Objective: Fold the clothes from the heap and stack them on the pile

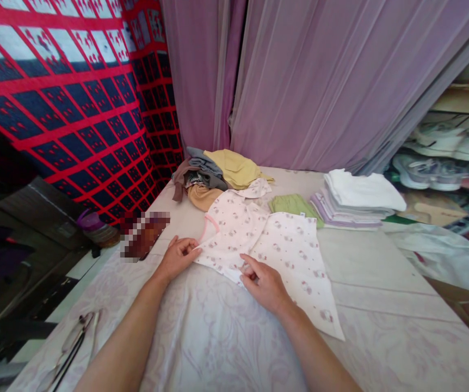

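Note:
A white short-sleeved child's shirt [289,247] with a small printed pattern and pink neck trim lies spread on the bed, its hem toward the right. My left hand [178,257] pinches the shirt's near edge beside the neckline, thumb and index finger together. Farther along the same near edge, my right hand [265,280] has its thumb and index finger curled about a bit of the cloth. The shirt's far sleeve reaches toward a heap of clothes.
Behind the shirt are a loose heap with a yellow garment [234,169], a folded green garment [289,204] and a stack of folded clothes [360,198]. Eyeglasses [75,343] lie at front left, near the bed's edge. Purple curtains [300,81] hang behind; shoes [430,169] sit on a rack at right.

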A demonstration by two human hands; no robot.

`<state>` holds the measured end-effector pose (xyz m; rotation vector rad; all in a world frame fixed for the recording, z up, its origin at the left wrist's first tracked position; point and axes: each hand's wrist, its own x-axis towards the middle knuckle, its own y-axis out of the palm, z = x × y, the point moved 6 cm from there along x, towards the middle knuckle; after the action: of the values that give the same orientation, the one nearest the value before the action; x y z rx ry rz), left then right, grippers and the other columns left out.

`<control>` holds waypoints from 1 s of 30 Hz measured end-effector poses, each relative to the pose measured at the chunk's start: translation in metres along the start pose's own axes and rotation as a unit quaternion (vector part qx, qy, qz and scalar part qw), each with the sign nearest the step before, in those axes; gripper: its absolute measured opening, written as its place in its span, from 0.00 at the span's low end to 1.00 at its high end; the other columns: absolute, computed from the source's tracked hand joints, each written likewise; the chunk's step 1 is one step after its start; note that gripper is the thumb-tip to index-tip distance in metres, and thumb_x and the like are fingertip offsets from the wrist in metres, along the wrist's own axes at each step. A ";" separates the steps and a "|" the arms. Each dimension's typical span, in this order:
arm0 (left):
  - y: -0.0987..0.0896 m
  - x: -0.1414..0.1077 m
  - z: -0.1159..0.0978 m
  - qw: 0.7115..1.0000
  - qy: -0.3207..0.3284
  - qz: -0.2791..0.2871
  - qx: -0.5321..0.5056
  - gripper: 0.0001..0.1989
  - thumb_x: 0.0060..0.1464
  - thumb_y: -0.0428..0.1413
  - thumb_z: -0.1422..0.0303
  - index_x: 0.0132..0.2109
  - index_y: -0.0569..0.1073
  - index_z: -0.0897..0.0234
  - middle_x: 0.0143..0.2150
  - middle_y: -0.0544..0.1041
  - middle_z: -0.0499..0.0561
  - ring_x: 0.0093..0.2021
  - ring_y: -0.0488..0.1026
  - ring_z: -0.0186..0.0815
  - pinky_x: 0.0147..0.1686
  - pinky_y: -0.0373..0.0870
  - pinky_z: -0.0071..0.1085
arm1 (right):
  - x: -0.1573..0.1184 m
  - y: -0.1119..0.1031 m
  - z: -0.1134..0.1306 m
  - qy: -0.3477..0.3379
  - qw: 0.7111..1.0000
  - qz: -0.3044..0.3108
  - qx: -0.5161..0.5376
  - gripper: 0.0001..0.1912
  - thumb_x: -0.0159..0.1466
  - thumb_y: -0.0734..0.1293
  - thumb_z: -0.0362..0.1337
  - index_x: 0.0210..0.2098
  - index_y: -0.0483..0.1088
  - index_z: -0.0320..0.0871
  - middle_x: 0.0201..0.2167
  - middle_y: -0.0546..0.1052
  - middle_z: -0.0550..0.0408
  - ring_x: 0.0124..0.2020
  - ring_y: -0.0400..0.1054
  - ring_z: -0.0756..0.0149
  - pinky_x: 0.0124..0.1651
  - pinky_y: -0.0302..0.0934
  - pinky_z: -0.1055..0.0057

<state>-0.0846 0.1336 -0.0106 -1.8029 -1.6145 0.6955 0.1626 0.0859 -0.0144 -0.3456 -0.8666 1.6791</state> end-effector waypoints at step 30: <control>0.001 0.001 -0.004 0.997 0.046 -0.017 0.052 0.12 0.48 0.47 0.58 0.27 0.65 0.61 0.31 0.74 0.45 0.37 0.71 0.37 0.61 0.46 0.48 | -0.086 -0.099 -0.051 0.059 0.990 0.076 -0.107 0.12 0.58 0.57 0.32 0.34 0.72 0.45 0.43 0.75 0.50 0.47 0.67 0.61 0.51 0.60 0.64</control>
<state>-0.0811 0.1343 -0.0083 -1.7033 -1.5180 0.6598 0.2910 0.0312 0.0015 -0.6659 -0.9535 1.6898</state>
